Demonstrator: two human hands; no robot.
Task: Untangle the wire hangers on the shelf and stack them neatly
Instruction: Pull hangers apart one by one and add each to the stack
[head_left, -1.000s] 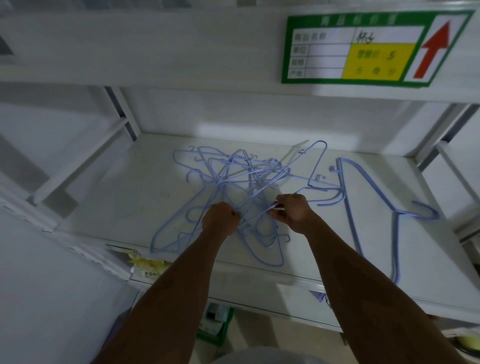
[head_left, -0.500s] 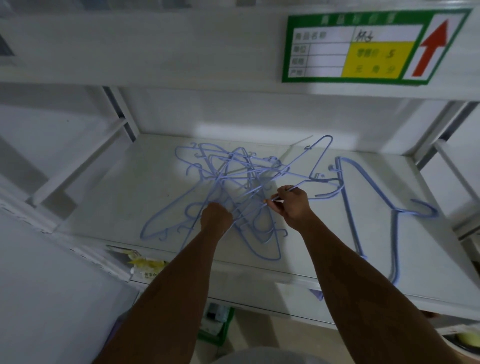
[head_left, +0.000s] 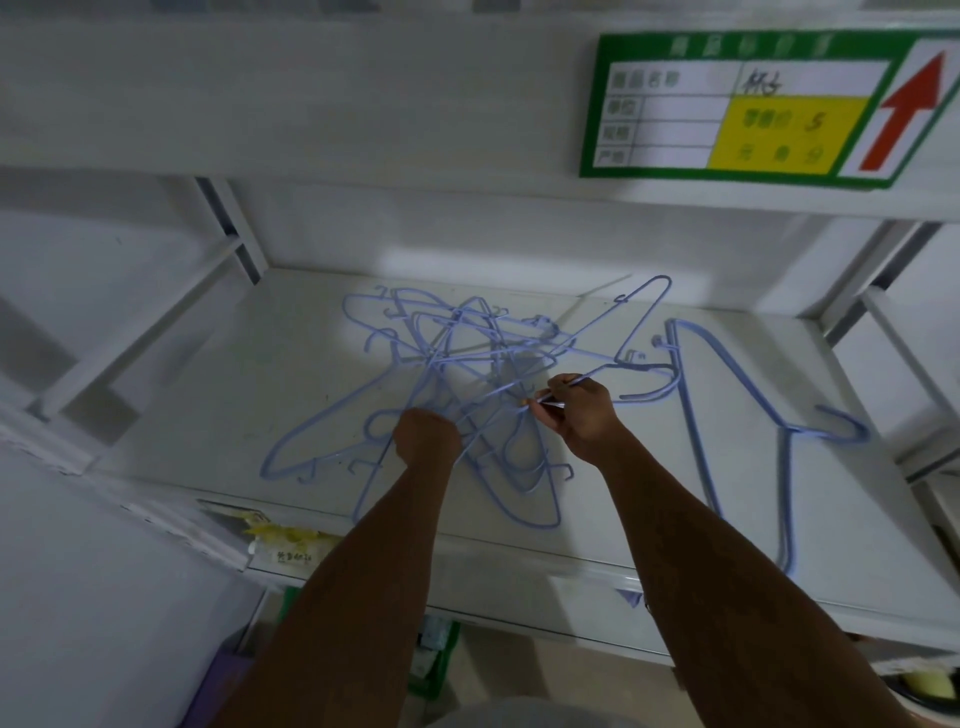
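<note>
A tangle of several light-blue wire hangers (head_left: 467, 353) lies in the middle of the white shelf (head_left: 208, 395). My left hand (head_left: 427, 436) grips wires at the near side of the tangle, fingers curled under and hidden. My right hand (head_left: 579, 410) pinches a wire of a hanger whose far end (head_left: 652, 296) rises toward the back of the shelf. A separate blue hanger (head_left: 737, 395) lies flat to the right of the tangle, its hook pointing right.
A green, yellow and white label with a red arrow (head_left: 769, 104) is fixed on the shelf board above. White uprights (head_left: 228, 223) frame the shelf on both sides. Yellow packaging (head_left: 291, 540) and a green item show on the level below.
Both hands have moved farther into the shelf with the tangle. The hanger in my right hand has tilted up, and the tangle's left end has slid left.
</note>
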